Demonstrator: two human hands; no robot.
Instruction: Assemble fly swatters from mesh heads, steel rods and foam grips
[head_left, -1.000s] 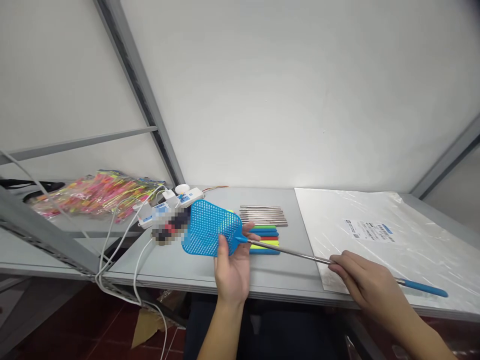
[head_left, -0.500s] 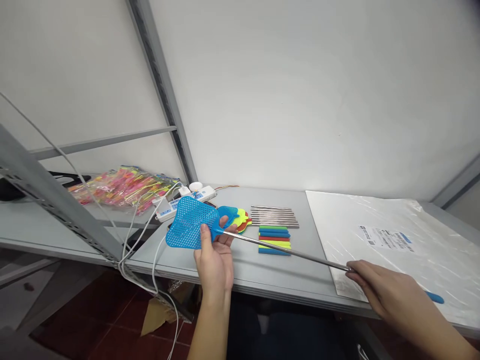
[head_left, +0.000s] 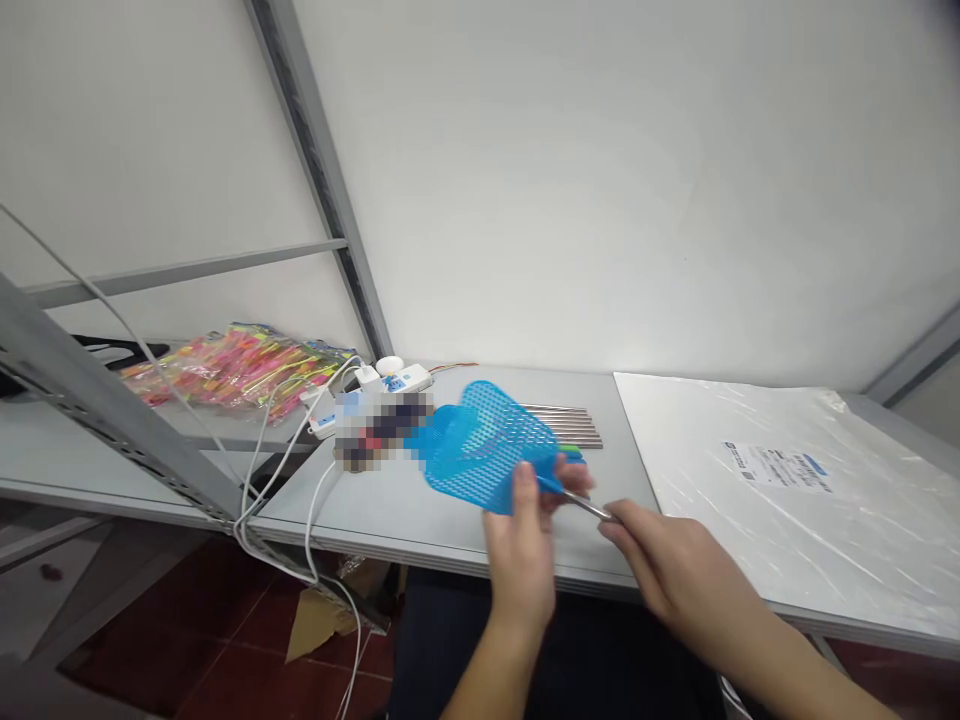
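Note:
A blue fly swatter (head_left: 480,450) with a perforated head and a thin metal rod is held in both hands above the table. My left hand (head_left: 525,550) is closed on the base of the head, thumb on top. My right hand (head_left: 682,570) grips the rod's other end, with only a short length of metal showing between the hands. Behind the head lies a row of metal rods (head_left: 577,427), partly covered. Coloured handle tubes (head_left: 571,452) are mostly hidden by the swatter and my left hand. Another blue swatter head (head_left: 439,430) lies beside them, partly covered and blurred.
A white power strip (head_left: 409,380) with plugs and white cables stands at the table's left. Beyond the metal shelf post (head_left: 322,170) lies a pile of colourful bagged items (head_left: 247,370). A plastic-wrapped white board (head_left: 787,520) covers the table's right side.
The rod between my hands has become much shorter. My left hand and the swatter head have moved right, while my right hand has moved left. A pixelated patch now hides part of the table's left.

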